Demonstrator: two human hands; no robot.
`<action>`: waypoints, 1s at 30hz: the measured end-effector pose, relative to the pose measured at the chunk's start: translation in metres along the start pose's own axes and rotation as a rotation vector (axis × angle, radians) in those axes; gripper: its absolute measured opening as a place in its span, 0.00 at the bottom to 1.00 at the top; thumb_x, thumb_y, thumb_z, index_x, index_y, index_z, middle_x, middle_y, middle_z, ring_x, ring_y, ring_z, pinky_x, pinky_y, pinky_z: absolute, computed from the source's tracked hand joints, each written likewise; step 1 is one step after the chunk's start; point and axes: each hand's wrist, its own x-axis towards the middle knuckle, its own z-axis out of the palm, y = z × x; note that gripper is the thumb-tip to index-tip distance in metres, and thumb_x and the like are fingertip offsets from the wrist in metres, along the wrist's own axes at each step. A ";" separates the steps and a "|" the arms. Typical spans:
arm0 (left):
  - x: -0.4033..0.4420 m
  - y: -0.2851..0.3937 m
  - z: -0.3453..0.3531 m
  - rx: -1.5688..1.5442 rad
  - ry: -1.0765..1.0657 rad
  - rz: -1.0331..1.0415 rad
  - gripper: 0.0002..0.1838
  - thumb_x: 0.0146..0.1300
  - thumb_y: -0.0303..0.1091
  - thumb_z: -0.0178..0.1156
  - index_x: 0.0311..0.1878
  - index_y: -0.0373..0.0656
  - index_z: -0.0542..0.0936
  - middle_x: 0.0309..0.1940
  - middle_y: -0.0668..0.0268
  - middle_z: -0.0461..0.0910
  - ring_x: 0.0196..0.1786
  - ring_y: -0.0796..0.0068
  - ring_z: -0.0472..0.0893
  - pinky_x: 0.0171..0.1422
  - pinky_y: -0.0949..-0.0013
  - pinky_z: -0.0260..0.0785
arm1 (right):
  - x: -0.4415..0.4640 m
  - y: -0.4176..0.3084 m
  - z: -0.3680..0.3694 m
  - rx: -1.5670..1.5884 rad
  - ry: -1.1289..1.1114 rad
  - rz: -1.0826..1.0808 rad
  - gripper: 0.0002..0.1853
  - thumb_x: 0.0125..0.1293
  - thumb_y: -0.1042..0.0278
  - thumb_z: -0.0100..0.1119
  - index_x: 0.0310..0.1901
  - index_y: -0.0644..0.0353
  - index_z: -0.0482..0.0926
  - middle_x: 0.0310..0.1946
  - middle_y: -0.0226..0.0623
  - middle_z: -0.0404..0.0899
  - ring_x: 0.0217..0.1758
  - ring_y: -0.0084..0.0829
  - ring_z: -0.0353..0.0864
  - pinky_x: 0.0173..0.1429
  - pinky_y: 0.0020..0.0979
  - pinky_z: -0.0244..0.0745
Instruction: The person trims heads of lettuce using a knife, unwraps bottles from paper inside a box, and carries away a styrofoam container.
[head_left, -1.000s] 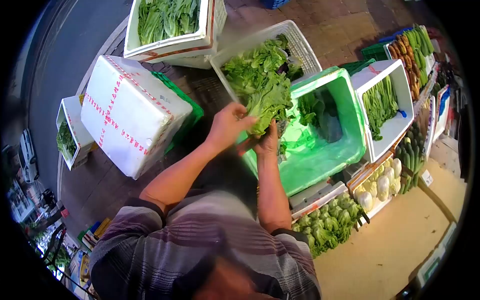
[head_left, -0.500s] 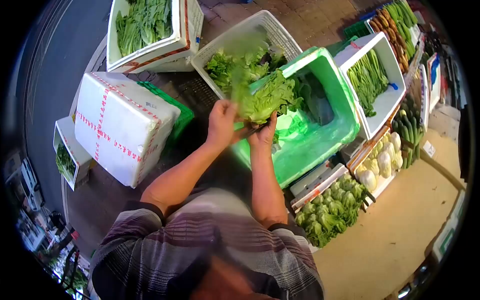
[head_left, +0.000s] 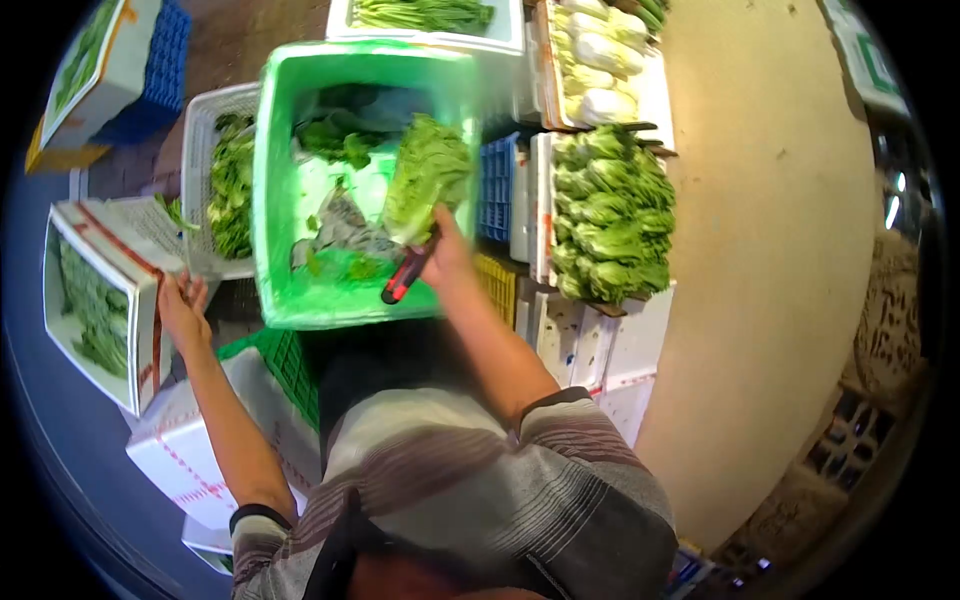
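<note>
My right hand (head_left: 447, 250) grips a head of leafy green lettuce (head_left: 428, 175) over the green-lined box (head_left: 360, 315). The same hand holds a utility knife with a black and red handle (head_left: 404, 275), slanting down below the lettuce's base. My left hand (head_left: 184, 312) is out to the left with its fingers apart, beside the taped side of a white foam box of greens (head_left: 150, 345). It holds nothing. A loose green leaf (head_left: 175, 213) shows above that hand, near the white crate. Inside the lined box are dark leaves (head_left: 340, 145) and a greyish crumpled piece (head_left: 345, 225).
A white perforated crate (head_left: 195, 150) with leafy trimmings stands left of the lined box. At right are a stack of lettuces (head_left: 612, 215) and pale cabbages (head_left: 608, 60). A closed white foam box (head_left: 185, 440) and a green crate (head_left: 285, 365) stand at lower left.
The view has turned to the right. My left hand has left the lettuce and swung out to the left, fingers opened. My right hand keeps the lettuce, now over the lined box.
</note>
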 end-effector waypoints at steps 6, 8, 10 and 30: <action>-0.039 -0.076 0.010 0.094 -0.065 -0.294 0.23 0.71 0.48 0.57 0.58 0.40 0.72 0.45 0.60 0.79 0.45 0.60 0.80 0.46 0.61 0.77 | -0.042 -0.165 -0.090 0.075 0.258 -0.388 0.17 0.69 0.56 0.60 0.53 0.55 0.75 0.41 0.34 0.81 0.31 0.32 0.77 0.30 0.34 0.72; -0.039 -0.099 0.006 0.042 -0.113 -0.357 0.23 0.71 0.50 0.55 0.58 0.41 0.72 0.47 0.60 0.79 0.47 0.57 0.80 0.52 0.60 0.74 | -0.061 -0.217 -0.087 0.068 0.429 -0.546 0.16 0.66 0.50 0.64 0.44 0.54 0.78 0.28 0.28 0.78 0.16 0.23 0.64 0.25 0.27 0.68; -0.054 -0.100 0.027 0.071 -0.075 -0.365 0.21 0.72 0.49 0.55 0.54 0.41 0.74 0.46 0.59 0.79 0.44 0.58 0.81 0.47 0.61 0.77 | -0.067 -0.272 -0.129 0.057 0.391 -0.584 0.16 0.67 0.49 0.62 0.43 0.54 0.78 0.27 0.29 0.78 0.16 0.24 0.64 0.25 0.27 0.68; -0.127 -0.129 0.094 0.273 0.024 -0.324 0.33 0.70 0.52 0.57 0.66 0.34 0.68 0.50 0.57 0.73 0.42 0.61 0.77 0.46 0.62 0.72 | 0.103 -0.557 -0.209 -0.291 0.992 -0.482 0.15 0.69 0.62 0.63 0.43 0.67 0.72 0.23 0.38 0.67 0.19 0.31 0.63 0.26 0.41 0.72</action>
